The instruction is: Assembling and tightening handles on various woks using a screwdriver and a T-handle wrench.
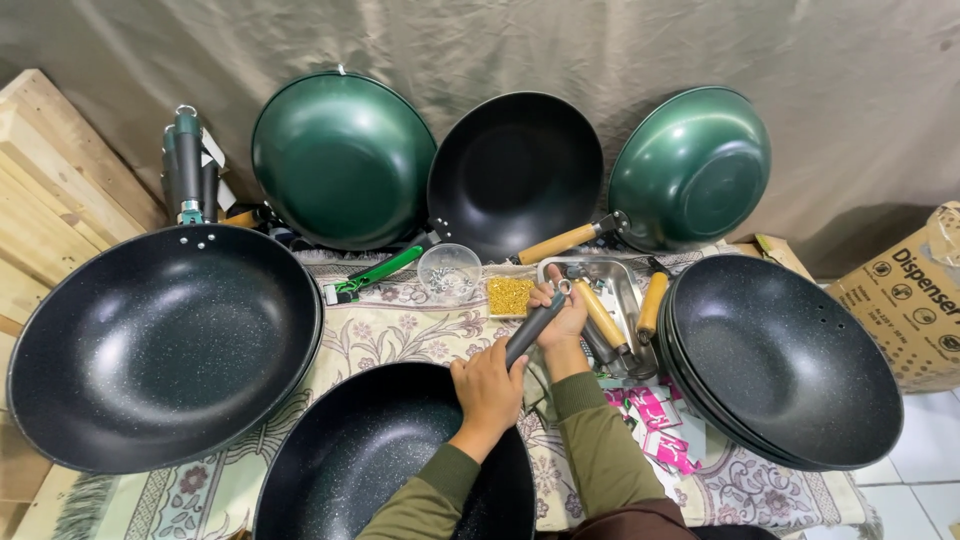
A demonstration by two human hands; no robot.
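So both hands are on one grey handle (533,328) that sticks up and away from the black wok (385,465) sitting closest to the camera. The left hand (489,385) is wrapped around the lower part of the handle, right by the wok's rim, fingers closed on it. The right hand (566,312) is pinched narrow at the handle's far tip, where there's a small metal ring; can't tell if the fingers are gripping the ring itself or just the end.

Everything sits on a floral cloth (400,330). Just past the hands there's a clear bowl (449,272) with small metal bits in it, and next to that a little tub of gold-coloured pieces (510,294). A steel tray (615,285) on the right holds a few wooden handles (602,314). Pink packets (660,425) lie near the right forearm.

Bigger picture: a large black wok (165,345) on the left, a stack of black woks (785,360) on the right, and leaning against the backdrop two green woks (343,160) (692,168) with a black one (515,172) between them. Cardboard box (910,300) at far right.
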